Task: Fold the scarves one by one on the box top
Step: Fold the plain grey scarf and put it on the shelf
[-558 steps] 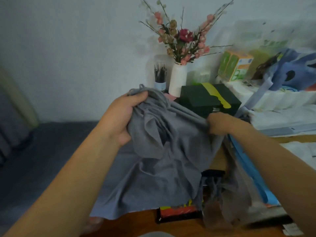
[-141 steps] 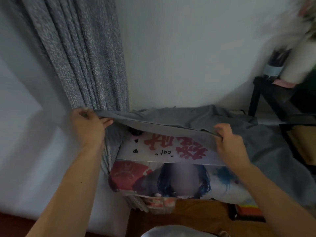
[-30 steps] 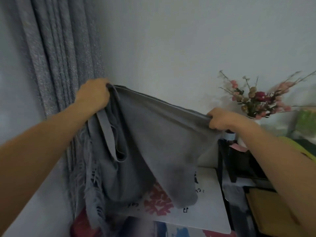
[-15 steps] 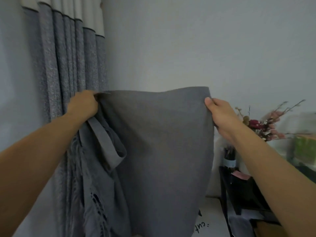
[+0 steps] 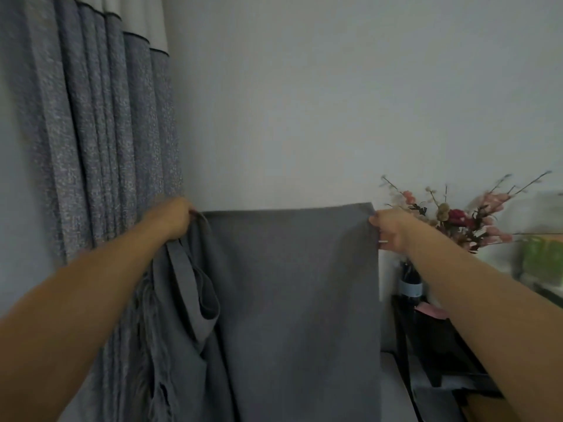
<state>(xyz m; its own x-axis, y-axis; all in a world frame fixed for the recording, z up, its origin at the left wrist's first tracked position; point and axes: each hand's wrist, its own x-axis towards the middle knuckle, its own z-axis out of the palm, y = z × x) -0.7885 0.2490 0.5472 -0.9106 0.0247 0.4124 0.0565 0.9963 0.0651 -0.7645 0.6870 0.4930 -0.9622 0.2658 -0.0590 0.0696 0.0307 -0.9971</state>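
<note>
Scarf point(image 5: 298, 300) plain grey. Curtain point(image 5: 91, 147) left of it: speckled blue-grey, white top band. Flowers point(image 5: 457, 214) right: pink, dark red.

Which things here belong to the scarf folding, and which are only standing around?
Job: grey scarf, held up by its top edge; left hand and right hand, each gripping a top corner.

Standing around: curtain, flowers, black stand.
</note>
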